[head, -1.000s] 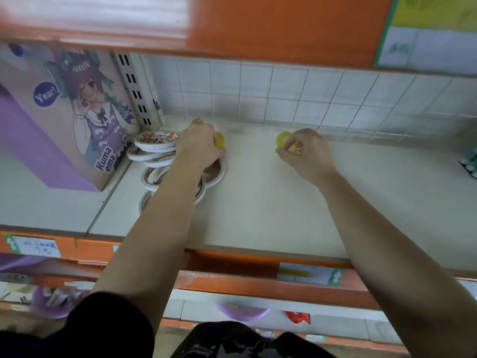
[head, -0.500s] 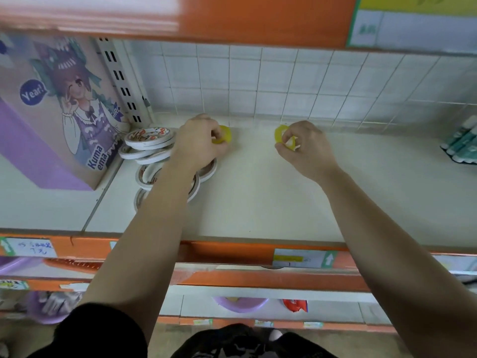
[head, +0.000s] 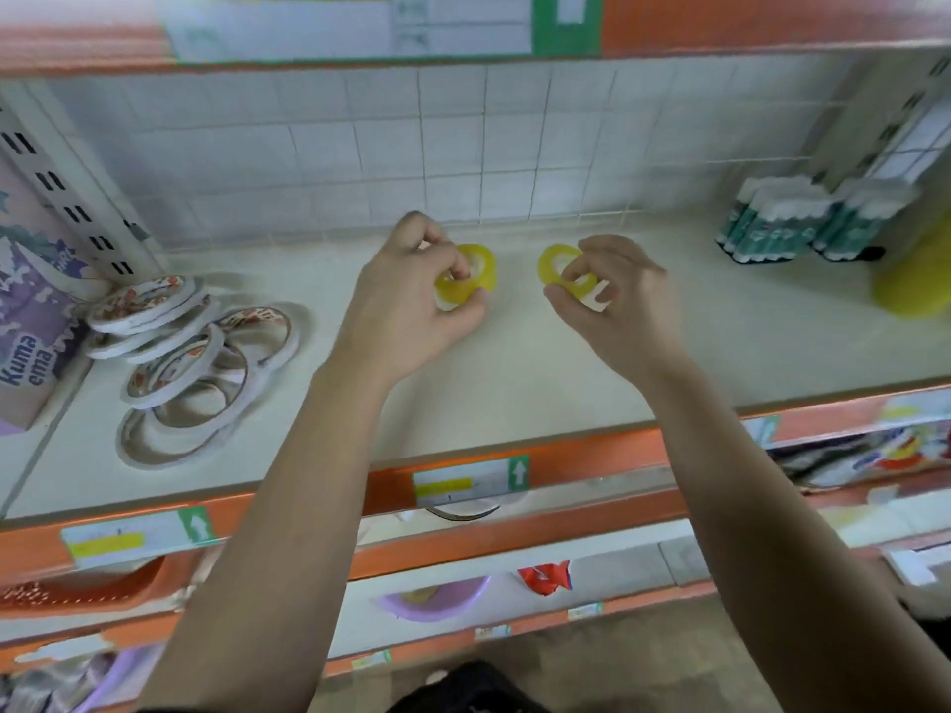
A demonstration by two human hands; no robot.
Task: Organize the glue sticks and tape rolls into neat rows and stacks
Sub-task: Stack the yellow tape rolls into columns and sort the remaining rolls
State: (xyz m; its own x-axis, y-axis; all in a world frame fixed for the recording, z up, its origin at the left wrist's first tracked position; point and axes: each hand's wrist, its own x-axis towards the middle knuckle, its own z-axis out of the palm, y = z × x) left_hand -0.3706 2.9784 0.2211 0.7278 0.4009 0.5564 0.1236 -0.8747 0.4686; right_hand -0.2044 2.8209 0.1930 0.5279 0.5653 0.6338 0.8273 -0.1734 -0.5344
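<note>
Shop shelf point(head: 514, 403) seen from the front, mid-task. The left hand point(head: 406, 311), fingers and thumb curled, pinches a small yellow tape roll point(head: 471, 280) near the shelf's back edge, about midway along. The right hand point(head: 617, 301) pinches a second yellow tape roll point(head: 558, 270) just beside it; the two rolls are near each other but apart. Whether either roll touches the shelf surface cannot be told.

Toward the left end of the shelf, white tape rolls point(head: 195, 352) lie in a loose heap. A few lean in a slumped stack at the back, and others overlap flat or tilted toward the front edge; none form a row. At the far left, just beside them, stands a printed box point(head: 31, 311).

Toward the back right corner, glue sticks point(head: 803, 229) stand upright in packed groups against the tiled wall point(head: 463, 146). A blurred yellow object point(head: 911, 285) at the right edge cannot be identified.

Judged progress: early. The glue sticks appear grouped and fairly orderly. The two yellow rolls are in the hands and not yet placed, and the white rolls remain to be squared into stacks. The likely step in hand is bringing the yellow pair together into one stack or row on the bare middle of the shelf
</note>
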